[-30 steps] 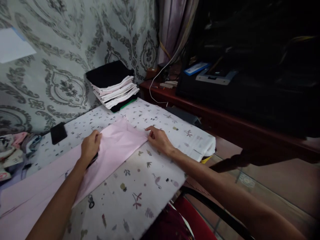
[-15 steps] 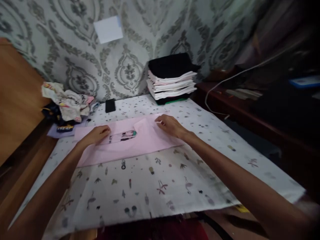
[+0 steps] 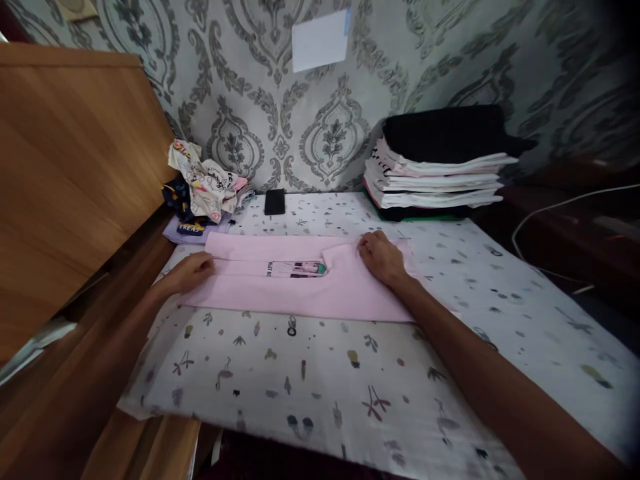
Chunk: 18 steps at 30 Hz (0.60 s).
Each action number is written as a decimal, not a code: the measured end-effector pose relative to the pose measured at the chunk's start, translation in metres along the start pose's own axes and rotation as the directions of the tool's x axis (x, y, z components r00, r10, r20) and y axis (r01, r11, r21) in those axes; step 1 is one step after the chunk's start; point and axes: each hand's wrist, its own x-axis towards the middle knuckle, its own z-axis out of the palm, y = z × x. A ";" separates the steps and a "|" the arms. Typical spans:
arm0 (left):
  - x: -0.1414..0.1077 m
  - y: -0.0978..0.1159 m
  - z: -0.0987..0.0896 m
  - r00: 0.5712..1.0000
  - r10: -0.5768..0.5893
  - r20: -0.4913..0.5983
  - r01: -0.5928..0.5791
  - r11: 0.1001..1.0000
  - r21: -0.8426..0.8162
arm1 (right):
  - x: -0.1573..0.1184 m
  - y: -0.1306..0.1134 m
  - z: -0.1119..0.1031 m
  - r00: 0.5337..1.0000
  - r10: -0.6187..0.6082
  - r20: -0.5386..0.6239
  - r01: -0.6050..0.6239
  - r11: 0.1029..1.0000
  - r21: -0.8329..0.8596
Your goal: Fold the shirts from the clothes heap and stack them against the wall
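Note:
A pink garment [image 3: 280, 293] lies flat on the patterned white cloth, its sides folded inward into a long strip. Between the folded edges a dark, white and green print shows. My left hand [image 3: 194, 270] is at the garment's left end, fingers curled and pinched on its edge. Near the other end my right hand [image 3: 383, 257] rests on the pink cloth, with its fingers bent together and gripping the fabric by the upper fold.
Behind on the right stands a tall stack of folded clothes [image 3: 440, 180], black on top. A crumpled clothes pile [image 3: 210, 190] and a black phone [image 3: 275, 202] are at the back left. A wooden panel [image 3: 75, 167] borders the left side.
The view has turned left, so everything appears further right. My left hand has moved from the garment's inner fold to its left end, and my right hand has closed on the cloth.

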 end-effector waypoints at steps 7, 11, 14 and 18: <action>-0.003 0.007 0.007 0.999 0.026 0.023 -0.027 0.999 0.044 | 0.000 0.006 0.006 0.994 -0.008 -0.112 0.014 0.998 0.058; -0.003 0.010 0.007 0.999 0.046 -0.018 -0.044 0.995 0.093 | -0.002 0.004 0.004 0.988 -0.017 -0.154 0.026 0.998 0.057; 0.001 0.011 0.007 0.985 0.041 -0.166 -0.019 0.991 0.133 | -0.004 0.000 0.001 0.986 0.015 -0.166 -0.010 1.000 0.029; 0.002 0.018 0.013 0.977 0.102 -0.186 -0.059 0.973 0.223 | -0.005 -0.002 0.001 0.993 0.054 -0.109 -0.053 0.998 0.018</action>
